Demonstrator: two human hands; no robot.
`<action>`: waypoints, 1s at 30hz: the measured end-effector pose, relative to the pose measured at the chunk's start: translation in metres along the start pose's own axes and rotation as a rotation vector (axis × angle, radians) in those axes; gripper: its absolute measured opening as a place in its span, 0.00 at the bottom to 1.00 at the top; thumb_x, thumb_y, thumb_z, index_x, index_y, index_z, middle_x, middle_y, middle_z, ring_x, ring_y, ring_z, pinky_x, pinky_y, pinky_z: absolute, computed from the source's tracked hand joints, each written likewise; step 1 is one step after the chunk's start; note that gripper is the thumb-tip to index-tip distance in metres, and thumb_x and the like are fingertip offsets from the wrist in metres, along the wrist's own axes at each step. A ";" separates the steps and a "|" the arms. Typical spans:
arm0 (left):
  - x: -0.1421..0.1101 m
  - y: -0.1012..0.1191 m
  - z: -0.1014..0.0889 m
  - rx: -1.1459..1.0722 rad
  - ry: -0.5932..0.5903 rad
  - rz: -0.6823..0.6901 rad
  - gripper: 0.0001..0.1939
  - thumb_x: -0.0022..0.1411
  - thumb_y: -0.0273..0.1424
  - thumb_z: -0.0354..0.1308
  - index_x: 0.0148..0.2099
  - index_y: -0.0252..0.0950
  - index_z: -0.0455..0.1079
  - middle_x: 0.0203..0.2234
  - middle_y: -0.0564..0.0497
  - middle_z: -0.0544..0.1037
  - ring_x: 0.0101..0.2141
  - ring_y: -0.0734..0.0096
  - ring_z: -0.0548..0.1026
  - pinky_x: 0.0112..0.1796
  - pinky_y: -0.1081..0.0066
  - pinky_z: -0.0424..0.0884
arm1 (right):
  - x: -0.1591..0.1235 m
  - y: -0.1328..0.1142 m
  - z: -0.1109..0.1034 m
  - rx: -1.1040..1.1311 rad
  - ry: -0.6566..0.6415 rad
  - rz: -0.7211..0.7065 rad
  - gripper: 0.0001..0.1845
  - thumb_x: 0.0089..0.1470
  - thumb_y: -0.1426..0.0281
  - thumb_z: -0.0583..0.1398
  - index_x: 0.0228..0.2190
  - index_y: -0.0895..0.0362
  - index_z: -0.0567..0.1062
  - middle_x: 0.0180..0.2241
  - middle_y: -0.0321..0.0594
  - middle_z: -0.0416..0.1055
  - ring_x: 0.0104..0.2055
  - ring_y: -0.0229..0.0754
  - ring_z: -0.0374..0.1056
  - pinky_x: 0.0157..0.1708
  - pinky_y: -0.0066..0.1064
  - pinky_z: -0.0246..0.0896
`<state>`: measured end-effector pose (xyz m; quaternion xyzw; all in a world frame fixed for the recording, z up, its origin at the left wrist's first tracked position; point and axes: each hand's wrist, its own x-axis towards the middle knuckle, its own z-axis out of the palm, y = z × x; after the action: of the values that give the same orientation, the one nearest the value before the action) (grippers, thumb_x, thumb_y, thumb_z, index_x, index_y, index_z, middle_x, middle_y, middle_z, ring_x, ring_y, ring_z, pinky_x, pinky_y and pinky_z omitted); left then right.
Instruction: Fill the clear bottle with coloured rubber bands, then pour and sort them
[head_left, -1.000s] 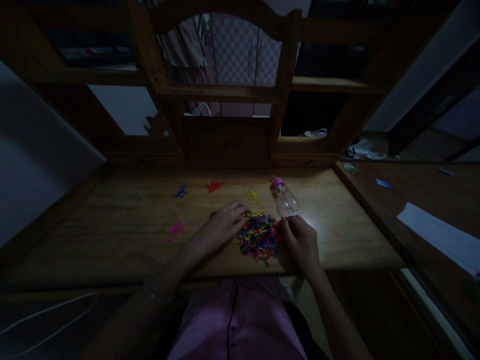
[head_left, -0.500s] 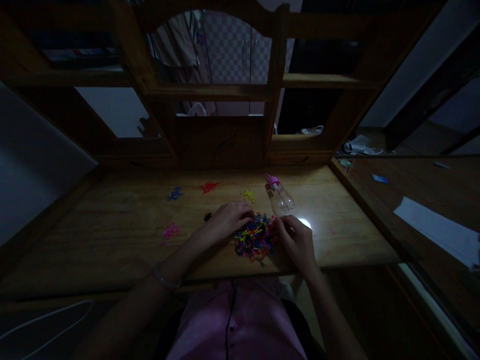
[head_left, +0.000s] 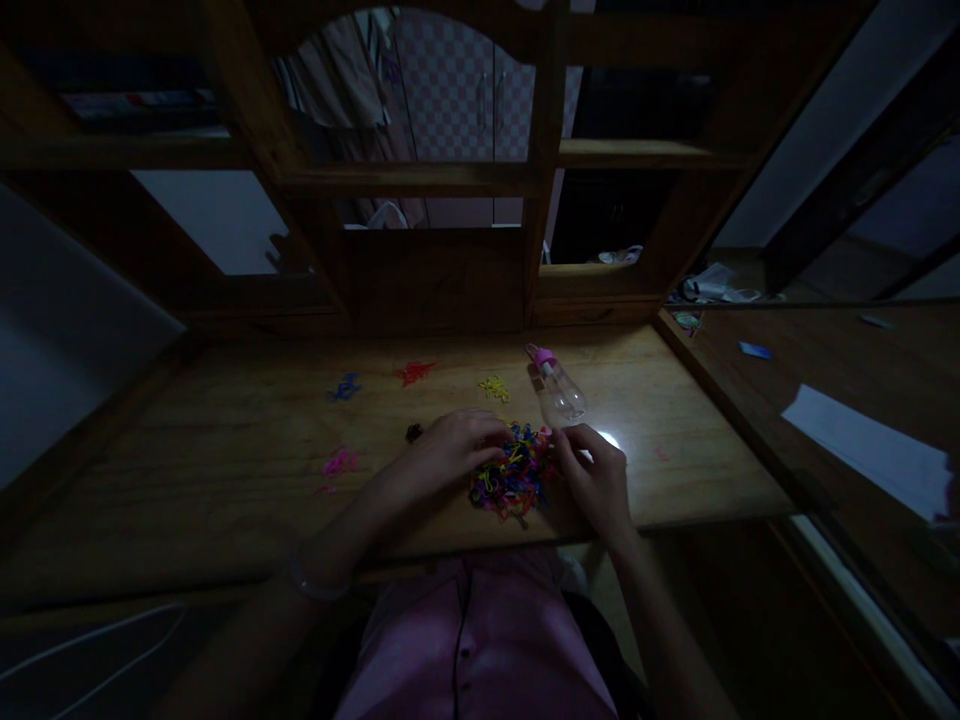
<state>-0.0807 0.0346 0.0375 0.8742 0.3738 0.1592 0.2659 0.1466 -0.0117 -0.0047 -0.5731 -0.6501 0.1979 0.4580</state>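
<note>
A heap of small, thin, loop-like pieces in mixed colours (head_left: 511,482) lies near the desk's front edge; they are too small to name surely. My left hand (head_left: 461,442) rests at the heap's left side, fingers loosely bent and apart, fingertips touching its upper edge. At the right side, my right hand (head_left: 598,468) has thumb and forefinger pinched together by the heap's edge; what is between them is hidden. Sorted by colour, little piles lie around: blue (head_left: 344,387), red (head_left: 414,373), yellow (head_left: 495,388), pink (head_left: 340,461) and a dark one (head_left: 413,432) beside my left hand.
A clear bottle with a pink cap (head_left: 561,390) lies on the wooden desk (head_left: 247,430) behind my right hand. Faint pink bits (head_left: 661,454) are farther right. A wooden shelf frame (head_left: 435,280) rises at the back. White paper (head_left: 870,450) lies on the right-hand surface.
My left hand's fingers have shifted slightly over the heap's upper edge. My right hand keeps its pinch at nearly the same place. The camera view has moved a little.
</note>
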 end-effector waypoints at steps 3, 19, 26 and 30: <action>0.002 -0.006 0.009 0.052 -0.003 0.009 0.11 0.66 0.33 0.56 0.48 0.41 0.75 0.41 0.49 0.79 0.43 0.64 0.75 0.46 0.66 0.68 | 0.000 0.000 0.000 -0.004 0.007 -0.007 0.13 0.63 0.64 0.57 0.28 0.56 0.75 0.27 0.37 0.72 0.29 0.39 0.68 0.32 0.29 0.59; 0.000 -0.007 -0.001 -0.575 0.093 -0.249 0.13 0.58 0.36 0.64 0.43 0.36 0.78 0.38 0.47 0.82 0.38 0.65 0.78 0.41 0.67 0.73 | 0.000 0.001 0.000 0.001 0.004 0.015 0.12 0.62 0.64 0.57 0.29 0.56 0.75 0.27 0.36 0.72 0.30 0.39 0.68 0.32 0.29 0.60; -0.004 -0.004 -0.005 -0.847 0.091 -0.401 0.15 0.54 0.37 0.67 0.43 0.36 0.78 0.36 0.46 0.82 0.36 0.66 0.79 0.38 0.69 0.73 | 0.001 0.000 -0.002 -0.009 0.009 -0.013 0.12 0.62 0.66 0.58 0.28 0.56 0.75 0.27 0.36 0.72 0.30 0.39 0.68 0.32 0.29 0.59; -0.006 -0.005 -0.002 -0.893 0.115 -0.401 0.15 0.54 0.37 0.68 0.44 0.36 0.78 0.38 0.45 0.82 0.37 0.66 0.79 0.40 0.68 0.73 | 0.000 -0.005 -0.004 0.007 0.033 -0.040 0.10 0.62 0.67 0.58 0.31 0.56 0.75 0.29 0.37 0.72 0.31 0.39 0.68 0.33 0.30 0.62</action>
<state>-0.0883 0.0341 0.0358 0.5753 0.4439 0.2975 0.6192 0.1467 -0.0139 0.0013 -0.5615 -0.6532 0.1814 0.4746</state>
